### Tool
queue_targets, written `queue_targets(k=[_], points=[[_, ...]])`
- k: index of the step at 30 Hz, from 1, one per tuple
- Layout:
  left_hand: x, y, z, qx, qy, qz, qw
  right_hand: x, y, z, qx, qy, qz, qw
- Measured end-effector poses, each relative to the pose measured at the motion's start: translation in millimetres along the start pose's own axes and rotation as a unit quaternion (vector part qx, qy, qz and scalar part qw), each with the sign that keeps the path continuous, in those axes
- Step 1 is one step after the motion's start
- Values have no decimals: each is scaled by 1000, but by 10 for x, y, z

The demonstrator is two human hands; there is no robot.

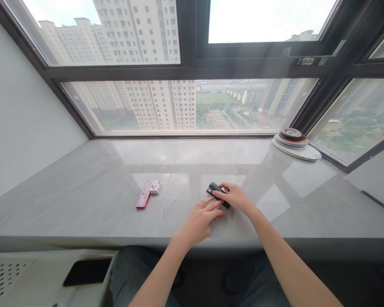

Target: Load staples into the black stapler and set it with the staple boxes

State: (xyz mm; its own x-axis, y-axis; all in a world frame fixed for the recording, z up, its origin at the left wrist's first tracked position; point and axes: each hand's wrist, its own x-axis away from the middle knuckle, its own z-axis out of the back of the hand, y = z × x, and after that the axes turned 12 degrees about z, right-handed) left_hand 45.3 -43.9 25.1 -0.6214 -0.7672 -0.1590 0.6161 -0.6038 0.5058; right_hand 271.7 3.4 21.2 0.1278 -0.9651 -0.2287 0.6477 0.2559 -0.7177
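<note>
A black stapler (pixel 215 186) lies slantwise on the grey stone windowsill. My right hand (pixel 235 197) grips it from the right, fingers behind and thumb on the near side. My left hand (pixel 201 219) rests low over the sill, just in front of the stapler. Its fingers are stretched and a little apart, their tips at the stapler's near side; I cannot tell if they press on it. A small patch of red shows at the left fingers, too small to name. Further left lie a small white box (pixel 155 186) and flat pink-and-white boxes (pixel 143 200), touching each other.
Stacked round plates or lids (pixel 296 147) stand in the sill's back right corner. A dark thin strip (pixel 379 202) lies along the right wall. The window frame (pixel 185 73) closes off the back. Below the front edge, a white perforated unit (pixel 45 279) stands at left.
</note>
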Motion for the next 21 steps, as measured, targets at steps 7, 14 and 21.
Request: queue_targets(k=[7,14,21], points=[[131,-422,298,8,22,138,990,437,42,-219,-188,78,-96,974],[126,-366,251,47,27,170,984,565,-270,-516,-250,78,-101,960],[207,-314,175,86,72,174,978,634,-461,-594,-189,120,-90,970]])
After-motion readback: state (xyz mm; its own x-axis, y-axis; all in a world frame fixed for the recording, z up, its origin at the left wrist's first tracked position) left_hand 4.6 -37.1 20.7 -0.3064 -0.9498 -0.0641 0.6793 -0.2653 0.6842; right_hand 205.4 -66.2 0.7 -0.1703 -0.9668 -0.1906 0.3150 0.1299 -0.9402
